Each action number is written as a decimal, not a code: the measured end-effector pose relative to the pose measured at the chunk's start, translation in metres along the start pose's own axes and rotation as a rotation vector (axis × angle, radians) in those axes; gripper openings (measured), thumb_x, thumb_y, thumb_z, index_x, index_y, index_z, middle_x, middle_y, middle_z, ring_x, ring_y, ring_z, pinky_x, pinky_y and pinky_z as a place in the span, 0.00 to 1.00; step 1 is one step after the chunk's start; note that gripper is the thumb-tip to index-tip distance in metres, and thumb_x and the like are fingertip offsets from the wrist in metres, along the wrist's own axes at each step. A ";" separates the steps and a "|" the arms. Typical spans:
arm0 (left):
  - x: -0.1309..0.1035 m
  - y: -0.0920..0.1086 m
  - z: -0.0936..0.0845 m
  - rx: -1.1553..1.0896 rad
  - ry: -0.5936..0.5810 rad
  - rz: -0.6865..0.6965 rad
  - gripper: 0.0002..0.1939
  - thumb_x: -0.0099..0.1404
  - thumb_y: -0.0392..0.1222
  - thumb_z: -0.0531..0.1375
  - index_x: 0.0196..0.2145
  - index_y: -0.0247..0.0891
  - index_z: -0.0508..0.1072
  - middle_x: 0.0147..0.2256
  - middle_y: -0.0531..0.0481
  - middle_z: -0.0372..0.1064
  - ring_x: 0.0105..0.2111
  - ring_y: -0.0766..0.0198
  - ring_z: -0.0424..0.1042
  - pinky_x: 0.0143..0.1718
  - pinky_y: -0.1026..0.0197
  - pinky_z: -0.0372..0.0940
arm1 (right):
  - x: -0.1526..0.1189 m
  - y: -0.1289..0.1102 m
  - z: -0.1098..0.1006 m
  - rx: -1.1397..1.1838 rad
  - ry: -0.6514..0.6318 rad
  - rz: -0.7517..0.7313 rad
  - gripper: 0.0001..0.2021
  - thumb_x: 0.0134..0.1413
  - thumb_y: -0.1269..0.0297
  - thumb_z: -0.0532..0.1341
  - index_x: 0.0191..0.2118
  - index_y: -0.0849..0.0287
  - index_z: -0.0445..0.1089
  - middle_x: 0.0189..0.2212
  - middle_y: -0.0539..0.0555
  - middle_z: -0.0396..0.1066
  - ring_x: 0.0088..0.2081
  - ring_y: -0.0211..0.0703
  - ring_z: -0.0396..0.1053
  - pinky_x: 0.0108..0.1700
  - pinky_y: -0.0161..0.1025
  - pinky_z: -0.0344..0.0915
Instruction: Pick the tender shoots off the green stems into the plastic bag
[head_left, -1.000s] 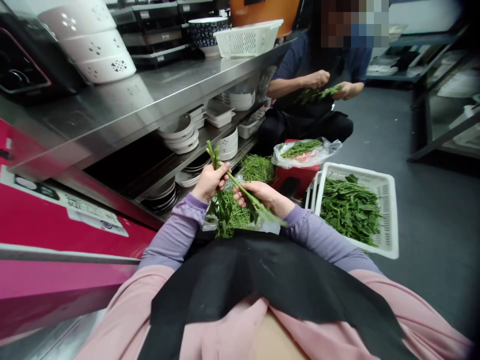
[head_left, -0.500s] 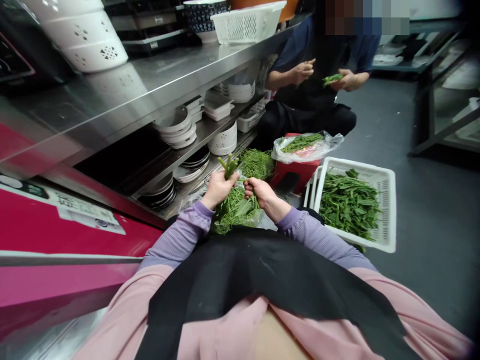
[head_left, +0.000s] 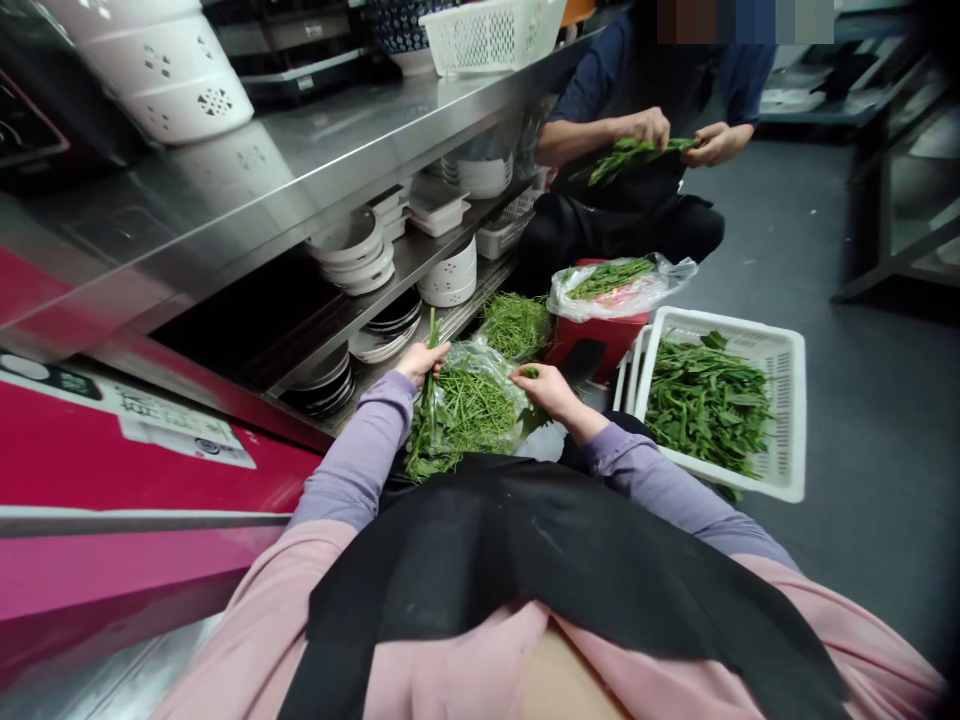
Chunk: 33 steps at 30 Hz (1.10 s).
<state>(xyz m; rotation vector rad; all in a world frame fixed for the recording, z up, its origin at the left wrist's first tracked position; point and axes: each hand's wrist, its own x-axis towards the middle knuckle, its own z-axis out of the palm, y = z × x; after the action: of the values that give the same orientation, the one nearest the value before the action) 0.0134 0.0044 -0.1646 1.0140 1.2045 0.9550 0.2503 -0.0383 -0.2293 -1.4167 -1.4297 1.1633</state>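
Note:
My left hand (head_left: 421, 364) is closed round a bunch of leafy green stems (head_left: 424, 425); the cut ends stick up above the fist and the leaves hang below. To its right, my right hand (head_left: 546, 388) is pinched on a green leafy piece (head_left: 534, 412), partly hidden by the fingers. Between the hands lies a clear plastic bag (head_left: 517, 405) heaped with thin green stems (head_left: 476, 405). Beyond my right forearm stands a white plastic basket (head_left: 789, 420) filled with leafy greens (head_left: 705, 405).
Ahead, a red container (head_left: 600, 345) bears a plastic bag (head_left: 660, 285) of greens. More green stems (head_left: 516, 325) lie beside it. Another person (head_left: 645, 210) sits opposite, handling greens. At left, a steel counter (head_left: 337, 150) has shelves of stacked white bowls (head_left: 356, 255).
My hands have moved apart, the left to the left and the right to the right with a leafy piece. The other person's hands have come together on a bunch of greens.

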 end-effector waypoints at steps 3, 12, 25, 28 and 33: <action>-0.003 0.023 0.006 -0.073 -0.097 -0.049 0.19 0.55 0.49 0.67 0.29 0.29 0.68 0.18 0.57 0.56 0.14 0.75 0.55 0.16 0.70 0.52 | -0.013 -0.031 0.027 -0.003 -0.188 -0.091 0.16 0.40 0.54 0.64 0.30 0.63 0.74 0.17 0.47 0.63 0.22 0.33 0.55 0.27 0.33 0.54; -0.045 0.069 0.030 -0.121 -0.278 0.088 0.12 0.56 0.42 0.67 0.31 0.29 0.72 0.24 0.52 0.62 0.22 0.71 0.65 0.24 0.66 0.63 | -0.021 -0.086 0.054 -0.101 -0.128 -0.295 0.13 0.46 0.57 0.63 0.32 0.63 0.74 0.21 0.48 0.66 0.24 0.34 0.57 0.30 0.34 0.54; -0.043 0.059 0.021 -0.031 -0.309 0.146 0.17 0.51 0.45 0.69 0.33 0.30 0.73 0.22 0.55 0.61 0.15 0.74 0.59 0.15 0.67 0.58 | -0.001 -0.080 -0.002 0.326 -0.649 0.011 0.15 0.48 0.56 0.63 0.33 0.66 0.72 0.12 0.43 0.53 0.15 0.29 0.51 0.19 0.30 0.49; -0.042 0.067 0.018 -0.097 -0.252 0.133 0.12 0.53 0.41 0.67 0.33 0.30 0.73 0.21 0.56 0.61 0.12 0.78 0.52 0.12 0.69 0.53 | 0.006 -0.084 -0.016 0.414 -0.797 0.085 0.14 0.45 0.59 0.65 0.33 0.68 0.71 0.13 0.42 0.52 0.15 0.28 0.50 0.18 0.30 0.49; -0.045 0.078 0.017 -0.157 -0.155 0.128 0.08 0.55 0.38 0.64 0.30 0.30 0.72 0.21 0.55 0.62 0.11 0.79 0.49 0.11 0.70 0.51 | 0.003 -0.081 -0.018 0.497 -0.882 0.127 0.13 0.43 0.64 0.65 0.35 0.67 0.70 0.14 0.42 0.54 0.14 0.28 0.50 0.17 0.30 0.49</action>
<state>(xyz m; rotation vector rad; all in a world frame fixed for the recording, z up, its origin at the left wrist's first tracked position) 0.0216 -0.0194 -0.0767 1.0287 0.9303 1.0349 0.2455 -0.0302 -0.1466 -0.6496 -1.4347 2.2077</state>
